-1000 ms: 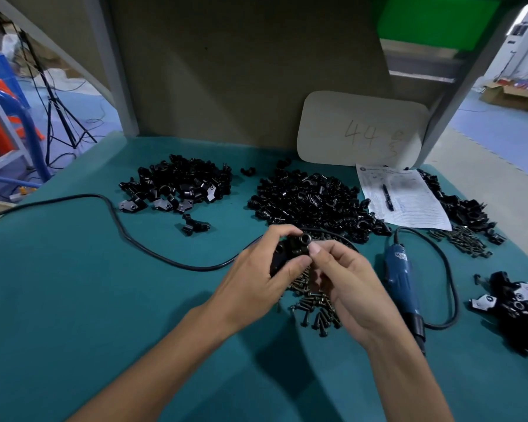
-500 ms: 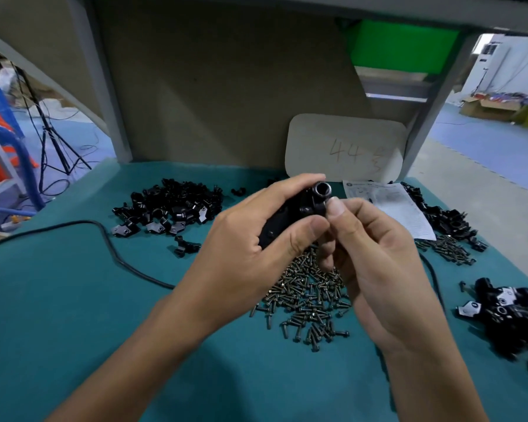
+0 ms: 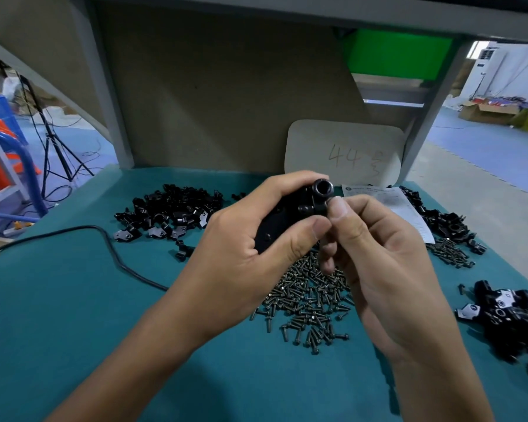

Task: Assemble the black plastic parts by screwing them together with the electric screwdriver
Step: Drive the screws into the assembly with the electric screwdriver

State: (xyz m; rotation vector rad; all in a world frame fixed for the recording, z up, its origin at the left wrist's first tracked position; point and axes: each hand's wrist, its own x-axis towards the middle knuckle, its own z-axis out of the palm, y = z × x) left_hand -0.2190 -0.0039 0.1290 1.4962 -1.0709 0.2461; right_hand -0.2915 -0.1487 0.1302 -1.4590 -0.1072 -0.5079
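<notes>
While left hand (image 3: 241, 251) grips black part (image 3: 290, 213), right hand (image 3: 378, 254) pinches its end.

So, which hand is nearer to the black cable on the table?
The left. The left hand holds the part to the right of the cable; the right hand is farther right, beyond the left one.

One wide-angle view only, worn on the head, looking forward and down. Very near the left hand (image 3: 244, 251) and right hand (image 3: 384, 263), mid-frame. Table (image 3: 73, 315) below the hands, back panel (image 3: 226, 102) beyond them, floor (image 3: 485, 166) past the right hand.
</notes>
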